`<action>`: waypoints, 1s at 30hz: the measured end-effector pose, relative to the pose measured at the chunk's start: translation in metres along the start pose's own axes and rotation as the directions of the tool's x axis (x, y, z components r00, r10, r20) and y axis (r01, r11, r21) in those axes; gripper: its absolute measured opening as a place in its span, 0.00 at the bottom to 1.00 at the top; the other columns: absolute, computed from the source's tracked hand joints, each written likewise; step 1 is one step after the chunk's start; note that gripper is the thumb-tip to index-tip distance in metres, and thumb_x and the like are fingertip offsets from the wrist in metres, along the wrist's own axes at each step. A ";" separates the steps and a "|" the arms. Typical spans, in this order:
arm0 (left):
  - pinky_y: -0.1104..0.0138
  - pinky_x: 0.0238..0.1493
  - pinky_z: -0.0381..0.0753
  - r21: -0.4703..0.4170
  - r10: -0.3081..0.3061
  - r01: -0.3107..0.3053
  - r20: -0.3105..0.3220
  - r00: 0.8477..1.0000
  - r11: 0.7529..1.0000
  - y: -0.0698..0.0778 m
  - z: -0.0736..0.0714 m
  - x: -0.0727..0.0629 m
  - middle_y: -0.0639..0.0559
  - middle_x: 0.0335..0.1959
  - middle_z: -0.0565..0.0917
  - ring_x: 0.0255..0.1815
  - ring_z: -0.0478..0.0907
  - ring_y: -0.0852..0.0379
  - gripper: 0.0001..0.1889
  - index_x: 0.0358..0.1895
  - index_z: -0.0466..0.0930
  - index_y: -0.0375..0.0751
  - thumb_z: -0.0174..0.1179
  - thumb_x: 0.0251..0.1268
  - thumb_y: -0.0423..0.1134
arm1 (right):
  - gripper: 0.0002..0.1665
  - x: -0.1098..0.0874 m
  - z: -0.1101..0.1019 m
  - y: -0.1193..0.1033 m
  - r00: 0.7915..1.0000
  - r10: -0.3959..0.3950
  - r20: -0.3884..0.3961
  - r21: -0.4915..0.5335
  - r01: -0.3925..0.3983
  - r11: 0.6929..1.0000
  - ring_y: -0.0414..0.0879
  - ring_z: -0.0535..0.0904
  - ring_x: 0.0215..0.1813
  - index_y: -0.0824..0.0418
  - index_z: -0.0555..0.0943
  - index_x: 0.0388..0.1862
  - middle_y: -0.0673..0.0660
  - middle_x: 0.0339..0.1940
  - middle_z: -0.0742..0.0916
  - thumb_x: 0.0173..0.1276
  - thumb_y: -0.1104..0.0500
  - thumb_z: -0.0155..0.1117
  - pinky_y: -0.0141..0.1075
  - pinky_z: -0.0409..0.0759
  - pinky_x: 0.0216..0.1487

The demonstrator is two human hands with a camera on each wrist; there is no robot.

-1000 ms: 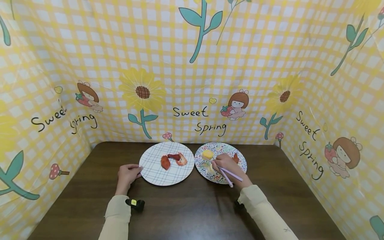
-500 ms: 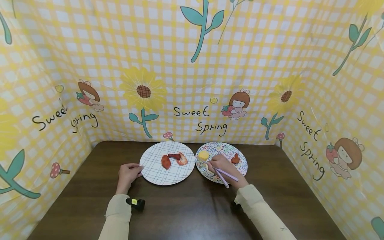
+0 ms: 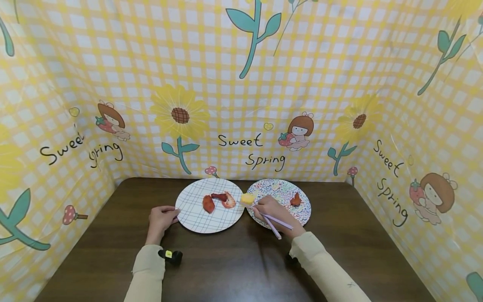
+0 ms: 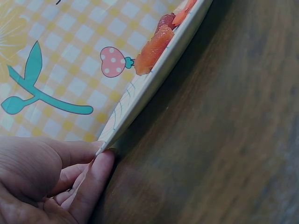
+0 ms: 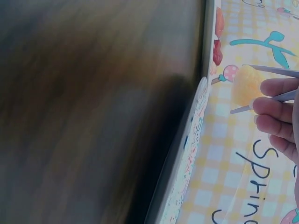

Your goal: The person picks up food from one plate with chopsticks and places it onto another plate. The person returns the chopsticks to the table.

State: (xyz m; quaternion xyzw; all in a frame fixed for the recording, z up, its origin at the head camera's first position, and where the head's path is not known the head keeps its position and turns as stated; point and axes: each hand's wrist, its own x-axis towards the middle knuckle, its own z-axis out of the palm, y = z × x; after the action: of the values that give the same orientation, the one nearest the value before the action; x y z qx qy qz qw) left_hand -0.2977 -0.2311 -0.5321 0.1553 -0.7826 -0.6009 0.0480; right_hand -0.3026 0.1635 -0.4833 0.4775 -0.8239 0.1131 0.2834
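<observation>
At two plates (image 3: 219,221) (image 3: 277,186), hands (image 3: 162,218) (image 3: 273,209) in pinches: left on rim (image 4: 148,91), right on two chopsticks (image 3: 276,233).

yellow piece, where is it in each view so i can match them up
Head: yellow piece just right of centre, lower half.
Left wrist: not in it.
Right wrist: upper right, between the chopsticks.
Shared landmark: grid plate, in all three.

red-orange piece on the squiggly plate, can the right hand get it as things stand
Probably not just yet: the right hand holds the yellow piece in its chopsticks, though nothing seems to cover the red-orange piece.
</observation>
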 end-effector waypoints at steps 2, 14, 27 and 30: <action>0.74 0.30 0.87 0.003 -0.001 0.001 -0.001 1.000 1.000 0.000 0.000 0.000 0.32 0.43 0.86 0.28 0.83 0.65 0.20 0.55 0.79 0.19 0.66 0.66 0.31 | 0.14 0.004 0.001 -0.003 1.000 0.001 0.011 -0.003 -0.001 1.000 0.45 0.74 0.27 0.56 0.79 0.21 0.49 0.20 0.77 0.68 0.64 0.63 0.39 0.77 0.38; 0.74 0.31 0.87 -0.022 -0.001 0.001 0.001 1.000 1.000 0.001 0.000 0.001 0.39 0.39 0.87 0.28 0.84 0.64 0.19 0.55 0.79 0.19 0.67 0.65 0.30 | 0.15 0.025 0.010 -0.014 1.000 -0.016 0.011 0.010 0.016 1.000 0.45 0.76 0.26 0.57 0.78 0.20 0.50 0.21 0.79 0.69 0.62 0.62 0.39 0.79 0.38; 0.74 0.32 0.87 -0.013 -0.010 0.010 0.003 1.000 1.000 -0.001 -0.001 -0.001 0.37 0.42 0.86 0.31 0.83 0.64 0.18 0.53 0.80 0.21 0.67 0.66 0.32 | 0.16 0.036 0.028 -0.024 0.997 -0.071 0.035 0.012 0.071 0.997 0.41 0.74 0.26 0.55 0.82 0.22 0.47 0.20 0.77 0.72 0.59 0.61 0.34 0.77 0.36; 0.74 0.32 0.87 -0.012 -0.010 0.010 0.000 1.000 1.000 0.000 -0.001 -0.002 0.36 0.42 0.86 0.32 0.83 0.64 0.18 0.53 0.80 0.21 0.67 0.66 0.32 | 0.16 0.039 0.031 -0.027 0.996 -0.063 0.065 0.034 0.061 0.998 0.41 0.74 0.26 0.56 0.82 0.23 0.47 0.20 0.78 0.74 0.58 0.60 0.35 0.78 0.37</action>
State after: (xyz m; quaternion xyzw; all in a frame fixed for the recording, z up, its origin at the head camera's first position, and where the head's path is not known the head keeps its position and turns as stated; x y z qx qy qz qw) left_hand -0.2958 -0.2320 -0.5319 0.1590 -0.7782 -0.6058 0.0460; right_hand -0.3054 0.1069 -0.4879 0.5108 -0.8156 0.1018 0.2518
